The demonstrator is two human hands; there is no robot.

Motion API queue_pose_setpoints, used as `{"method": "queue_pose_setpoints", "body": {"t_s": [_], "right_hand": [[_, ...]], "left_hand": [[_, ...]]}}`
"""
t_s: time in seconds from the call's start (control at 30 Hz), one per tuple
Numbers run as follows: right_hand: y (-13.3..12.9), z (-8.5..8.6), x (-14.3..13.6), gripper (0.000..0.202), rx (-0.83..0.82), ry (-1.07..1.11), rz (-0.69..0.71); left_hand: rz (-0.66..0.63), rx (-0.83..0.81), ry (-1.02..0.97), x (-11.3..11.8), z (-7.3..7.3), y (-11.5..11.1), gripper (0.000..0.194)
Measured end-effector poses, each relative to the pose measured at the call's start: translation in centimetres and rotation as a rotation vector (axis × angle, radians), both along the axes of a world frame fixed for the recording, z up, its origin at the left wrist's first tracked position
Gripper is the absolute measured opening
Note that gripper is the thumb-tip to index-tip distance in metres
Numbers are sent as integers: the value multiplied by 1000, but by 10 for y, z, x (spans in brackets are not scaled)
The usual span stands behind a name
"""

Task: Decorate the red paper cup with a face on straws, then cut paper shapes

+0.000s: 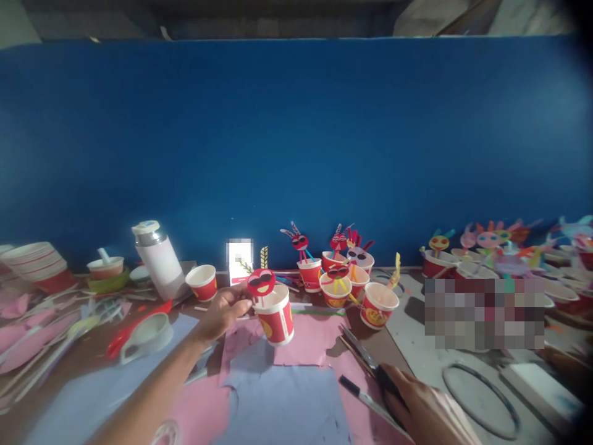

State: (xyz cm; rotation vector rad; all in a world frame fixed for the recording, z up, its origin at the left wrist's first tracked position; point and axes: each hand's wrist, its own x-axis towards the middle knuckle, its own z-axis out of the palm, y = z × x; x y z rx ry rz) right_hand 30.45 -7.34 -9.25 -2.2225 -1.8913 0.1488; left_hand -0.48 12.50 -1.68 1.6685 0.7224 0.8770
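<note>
My left hand is closed at the left rim of a red and white paper cup, pinching the edge of a red paper face. The face has dark sunglasses, a smile and two striped leaf-like feelers. The cup is tilted slightly, above pink and blue paper sheets. At lower right, my right hand is closed around the black handles of scissors, their blades pointing away from me. Beside them lies a black-capped marker. Some of the right fingers are hidden.
Several cups with paper figures stand behind. At left are a white flask, a plain cup, a white mug-like cup and stacked cups. A dark ring lies right. A blue panel closes off the back.
</note>
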Motion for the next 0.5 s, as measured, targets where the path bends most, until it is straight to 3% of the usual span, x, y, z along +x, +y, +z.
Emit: {"method": "queue_pose_setpoints", "body": {"t_s": [0.17, 0.5], "right_hand": [[4, -3, -5, 32, -77, -127, 39], [0, -10, -7, 38, -52, -242, 152]], "left_hand": [[1, 57, 81, 14, 2, 13, 10], [15, 141, 133, 42, -14, 45, 12]]}}
